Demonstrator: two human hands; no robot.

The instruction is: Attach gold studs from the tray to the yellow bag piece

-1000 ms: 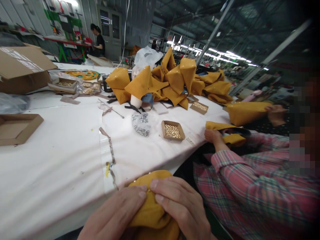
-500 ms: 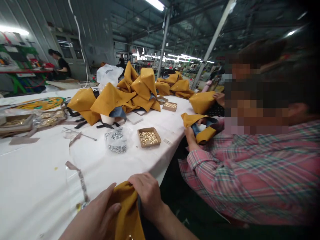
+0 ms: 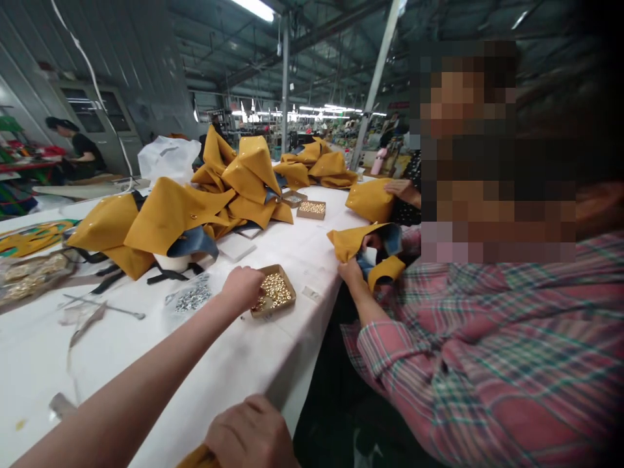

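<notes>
Table (image 3: pixel 312 257): left hand (image 3: pixel 241 286), grip unclear, among gold rivets (image 3: pixel 277 289); right hand (image 3: pixel 251 432) clenches mustard fabric (image 3: pixel 195 459).

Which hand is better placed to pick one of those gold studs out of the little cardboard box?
Left. The left hand has its fingers at the cardboard box of gold studs, while the right hand is far off at the near edge of the table, closed on the yellow piece.
</notes>
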